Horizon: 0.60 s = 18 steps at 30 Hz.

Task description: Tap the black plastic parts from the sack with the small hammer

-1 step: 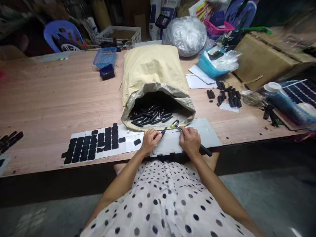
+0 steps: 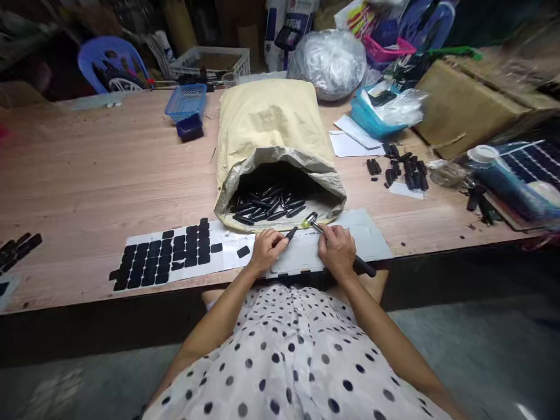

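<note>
My left hand (image 2: 266,249) pinches a slim black plastic piece (image 2: 291,234), its narrow end pointing up and to the right over the pale grey board (image 2: 301,255). In my right hand (image 2: 338,248) is a small hammer (image 2: 364,266), its fingers wrapped round the black handle. The hammer's metal head with a yellow face lies beside the tip of the black piece, with a small gap between them. Just beyond both hands, a cream woven sack (image 2: 271,111) lies with its mouth towards me. Several slim black pieces (image 2: 266,204) rest inside that mouth.
To the left, a white sheet (image 2: 175,274) carries rows of flat black pads (image 2: 149,256). A blue basket (image 2: 186,100) stands beyond. On the right are loose black parts (image 2: 411,172), a turquoise basket (image 2: 376,116) and a cardboard box (image 2: 468,105). The table's front edge runs below my hands.
</note>
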{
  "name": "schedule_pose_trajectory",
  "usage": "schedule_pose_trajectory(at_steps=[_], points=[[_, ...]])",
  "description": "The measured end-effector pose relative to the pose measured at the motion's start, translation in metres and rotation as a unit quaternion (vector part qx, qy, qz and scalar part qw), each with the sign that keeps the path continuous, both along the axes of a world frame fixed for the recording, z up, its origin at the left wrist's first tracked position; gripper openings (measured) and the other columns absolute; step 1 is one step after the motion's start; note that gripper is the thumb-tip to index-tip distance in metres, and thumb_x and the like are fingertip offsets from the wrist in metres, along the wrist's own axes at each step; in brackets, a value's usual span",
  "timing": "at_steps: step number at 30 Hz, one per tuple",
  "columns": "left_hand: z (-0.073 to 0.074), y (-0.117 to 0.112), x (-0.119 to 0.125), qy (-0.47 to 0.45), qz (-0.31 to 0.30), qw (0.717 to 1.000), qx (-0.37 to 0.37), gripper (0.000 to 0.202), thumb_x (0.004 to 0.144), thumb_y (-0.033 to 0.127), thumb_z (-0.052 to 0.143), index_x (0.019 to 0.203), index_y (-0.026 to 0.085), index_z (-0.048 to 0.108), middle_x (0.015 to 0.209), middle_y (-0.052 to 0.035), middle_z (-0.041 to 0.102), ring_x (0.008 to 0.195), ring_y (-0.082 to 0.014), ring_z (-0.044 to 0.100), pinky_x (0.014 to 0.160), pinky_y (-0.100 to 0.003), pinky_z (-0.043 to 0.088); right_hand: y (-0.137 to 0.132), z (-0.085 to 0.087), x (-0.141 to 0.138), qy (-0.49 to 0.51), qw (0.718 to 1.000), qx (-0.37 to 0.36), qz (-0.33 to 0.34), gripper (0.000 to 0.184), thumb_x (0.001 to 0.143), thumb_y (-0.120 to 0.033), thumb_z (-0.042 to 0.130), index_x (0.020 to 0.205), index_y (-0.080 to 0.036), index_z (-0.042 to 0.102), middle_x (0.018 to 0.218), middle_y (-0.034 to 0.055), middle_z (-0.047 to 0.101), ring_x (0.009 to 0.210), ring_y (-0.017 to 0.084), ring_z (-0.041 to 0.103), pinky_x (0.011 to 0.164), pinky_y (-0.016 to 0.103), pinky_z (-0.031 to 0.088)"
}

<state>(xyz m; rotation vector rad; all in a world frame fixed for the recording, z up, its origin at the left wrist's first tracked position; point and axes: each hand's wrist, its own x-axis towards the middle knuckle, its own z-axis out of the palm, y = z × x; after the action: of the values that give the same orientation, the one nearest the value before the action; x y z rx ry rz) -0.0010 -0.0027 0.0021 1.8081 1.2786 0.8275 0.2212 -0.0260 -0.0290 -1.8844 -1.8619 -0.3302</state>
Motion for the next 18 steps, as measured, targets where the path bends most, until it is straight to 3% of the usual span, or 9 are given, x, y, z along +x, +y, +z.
schedule_pose_trajectory(at_steps=[3,5,8,10,15,18], points=[[0.006,-0.015,0.0,-0.052,-0.048,0.997,-0.04,0.019,0.084,0.038,0.068,0.087,0.019,0.068,0.085,-0.0023,0.068,0.08,-0.0171,0.059,0.08,-0.031,0.047,0.0,0.001,-0.002,0.006,1.0,-0.013,-0.004,0.032,0.091,-0.015,0.051,0.114,-0.023,0.071,0.089,0.0069,0.058,0.083,0.022,0.045,0.074,0.032,0.031],[0.009,-0.032,0.003,-0.089,-0.115,0.985,-0.097,0.025,0.083,0.04,0.071,0.094,0.018,0.07,0.09,-0.003,0.069,0.078,-0.0159,0.059,0.075,-0.028,0.048,0.001,0.002,-0.002,0.012,1.0,-0.017,-0.001,0.033,0.091,-0.015,0.05,0.114,-0.023,0.071,0.089,0.0072,0.058,0.084,0.022,0.046,0.074,0.033,0.031],[0.007,-0.057,0.013,-0.096,-0.223,0.946,-0.214,0.028,0.081,0.041,0.073,0.096,0.017,0.072,0.086,-0.0016,0.069,0.075,-0.0143,0.058,0.071,-0.025,0.046,0.001,0.002,-0.002,0.02,0.999,-0.028,0.0,0.034,0.09,-0.016,0.051,0.116,-0.023,0.071,0.09,0.008,0.058,0.085,0.023,0.045,0.073,0.033,0.031],[0.0,-0.068,0.019,-0.082,-0.245,0.919,-0.297,0.025,0.081,0.039,0.072,0.095,0.017,0.072,0.083,-0.0001,0.068,0.074,-0.0138,0.057,0.07,-0.024,0.045,0.001,0.002,-0.001,0.024,0.999,-0.038,-0.002,0.034,0.089,-0.016,0.052,0.117,-0.023,0.07,0.092,0.0085,0.057,0.086,0.023,0.045,0.073,0.033,0.03],[-0.034,-0.073,0.022,-0.059,-0.159,0.898,-0.406,0.016,0.079,0.032,0.071,0.084,0.017,0.071,0.078,0.0014,0.067,0.077,-0.0147,0.06,0.078,-0.026,0.048,0.002,0.003,-0.003,0.023,0.999,-0.045,-0.003,0.035,0.091,-0.017,0.05,0.119,-0.023,0.07,0.092,0.0086,0.058,0.087,0.024,0.045,0.074,0.034,0.031],[-0.061,-0.074,0.02,-0.053,-0.061,0.904,-0.419,0.026,0.079,0.038,0.071,0.066,0.017,0.064,0.061,0.0013,0.061,0.06,-0.0144,0.055,0.064,-0.028,0.049,0.002,0.003,-0.004,0.021,0.999,-0.044,-0.007,0.035,0.091,-0.017,0.05,0.119,-0.023,0.07,0.093,0.0086,0.058,0.087,0.024,0.045,0.074,0.034,0.031]])
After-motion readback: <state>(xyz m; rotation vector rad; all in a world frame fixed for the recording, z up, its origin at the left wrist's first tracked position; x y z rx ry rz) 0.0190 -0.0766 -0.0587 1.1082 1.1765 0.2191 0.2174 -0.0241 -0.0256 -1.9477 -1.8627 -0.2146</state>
